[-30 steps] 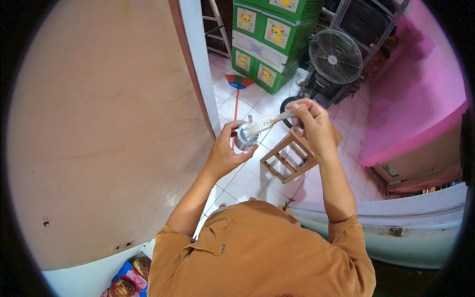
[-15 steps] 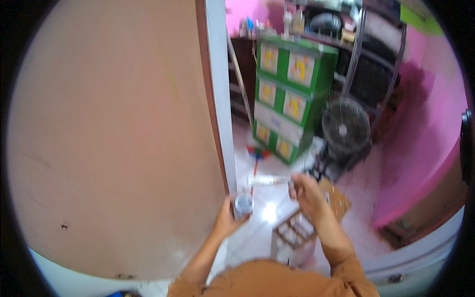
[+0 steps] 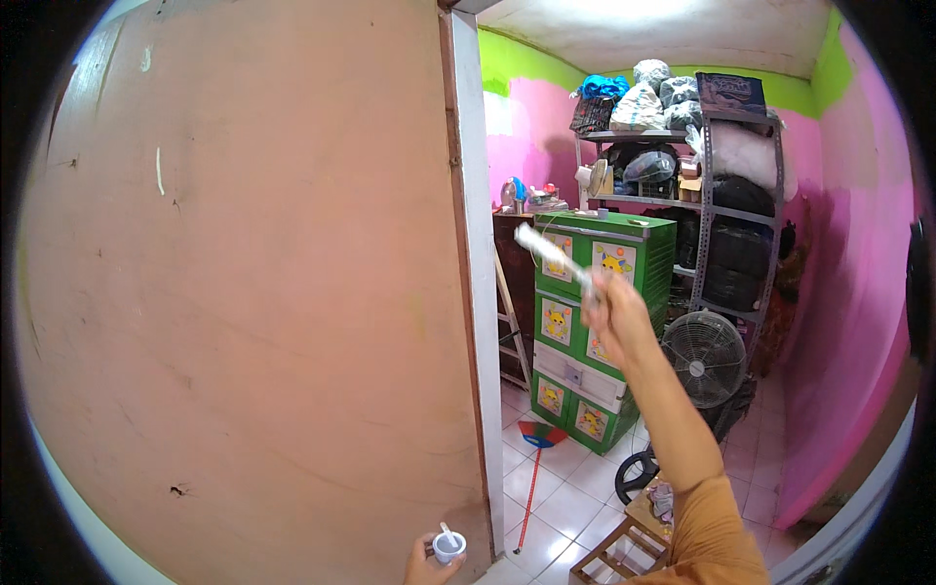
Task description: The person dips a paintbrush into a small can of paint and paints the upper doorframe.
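Watching from afar, I see the brown panel (image 3: pixel 263 312) almost wholly plain and scuffed, so I judge little of the brushwork done and most left. Along its right edge runs a white post (image 3: pixel 479 244). Right of the panel, as I view it, my right hand (image 3: pixel 614 310) grips the brush (image 3: pixel 558 257), its bristles blurred. By the panel's lower right corner, my left hand (image 3: pixel 425 564) pinches a small can (image 3: pixel 447 559) with a pale stick (image 3: pixel 448 532) leaning in it. High on the panel's left, pale streaks (image 3: pixel 159 173) may be first strokes; I cannot confirm that.
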Demonstrator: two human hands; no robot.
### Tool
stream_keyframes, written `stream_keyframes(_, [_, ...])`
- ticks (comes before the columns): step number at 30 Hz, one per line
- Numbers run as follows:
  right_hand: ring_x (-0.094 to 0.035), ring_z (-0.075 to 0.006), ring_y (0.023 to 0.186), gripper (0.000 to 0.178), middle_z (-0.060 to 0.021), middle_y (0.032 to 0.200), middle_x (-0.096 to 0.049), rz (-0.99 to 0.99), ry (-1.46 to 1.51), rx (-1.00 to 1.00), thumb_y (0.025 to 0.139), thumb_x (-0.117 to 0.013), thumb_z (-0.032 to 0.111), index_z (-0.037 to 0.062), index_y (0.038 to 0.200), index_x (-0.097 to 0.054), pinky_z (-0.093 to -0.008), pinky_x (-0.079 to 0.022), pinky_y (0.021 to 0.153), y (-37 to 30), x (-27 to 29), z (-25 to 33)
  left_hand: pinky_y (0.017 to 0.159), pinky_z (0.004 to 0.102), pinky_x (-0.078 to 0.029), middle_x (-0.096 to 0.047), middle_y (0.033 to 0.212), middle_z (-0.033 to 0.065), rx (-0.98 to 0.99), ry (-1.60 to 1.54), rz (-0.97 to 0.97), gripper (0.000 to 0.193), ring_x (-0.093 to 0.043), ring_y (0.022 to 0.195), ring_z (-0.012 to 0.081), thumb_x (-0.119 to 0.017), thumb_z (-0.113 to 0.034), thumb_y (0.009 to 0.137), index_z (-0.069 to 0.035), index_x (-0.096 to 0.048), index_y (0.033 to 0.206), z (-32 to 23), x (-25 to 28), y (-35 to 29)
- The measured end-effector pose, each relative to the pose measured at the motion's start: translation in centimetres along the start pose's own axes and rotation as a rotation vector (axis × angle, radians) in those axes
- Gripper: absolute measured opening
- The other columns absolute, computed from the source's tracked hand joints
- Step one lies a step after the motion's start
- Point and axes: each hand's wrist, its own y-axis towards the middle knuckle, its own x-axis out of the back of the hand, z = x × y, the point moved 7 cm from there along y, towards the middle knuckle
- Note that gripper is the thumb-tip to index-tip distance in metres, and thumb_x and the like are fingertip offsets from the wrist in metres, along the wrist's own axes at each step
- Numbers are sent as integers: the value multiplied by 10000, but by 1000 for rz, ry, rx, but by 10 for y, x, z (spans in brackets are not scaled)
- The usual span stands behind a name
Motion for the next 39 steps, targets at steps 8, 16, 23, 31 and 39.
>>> stream_keyframes(8, [-472, -100, 564, 192, -12, 736, -504, 39, -101, 456, 1013, -493, 176, 7, 1021, -583, -269, -387, 505, 136, -120, 119, 929, 343, -517, -626, 1160, 113, 100, 106, -151, 608, -617, 1071, 200, -827, -80, 789, -41, -490, 1293, 4, 54, -37])
stream_keyframes(16, [-453, -92, 548, 215, -13, 721, -469, 48, -214, 706, 955, -581, 197, 9, 881, -510, -257, -377, 478, 217, -220, 194, 966, 370, -498, -573, 1217, 102, 128, -137, -390, 609, -579, 1129, 214, -791, -11, 803, -52, -466, 1317, 40, 76, -69])
stream_keyframes(23, [-475, -105, 540, 182, -36, 700, -524, 20, -338, 697, 912, -559, 152, -29, 915, -579, -252, -395, 477, 266, -249, 198, 988, 371, -498, -571, 1246, 111, 94, 172, -506, 674, -590, 1141, 220, -818, -17, 764, -47, -461, 1335, 50, 86, -82])
stream_keyframes(31, [-489, -122, 502, 145, -41, 648, -541, 28, -268, 770, 890, -534, 112, 5, 804, -581, -271, -386, 452, 290, -271, 214, 963, 365, -512, -593, 1242, 125, 95, 249, -609, 710, -606, 1125, 218, -842, -35, 740, -47, -470, 1344, 59, 84, -80])
stream_keyframes(39, [-663, -343, 848, 302, -227, 897, -674, -494, -379, 1299, 978, -519, 221, -56, 1007, -636, -442, -538, 792, 269, -225, 265, 967, 371, -511, -573, 1255, 113, 116, 189, -547, 721, -592, 1139, 224, -834, -33, 743, -49, -451, 1353, 56, 84, -73])
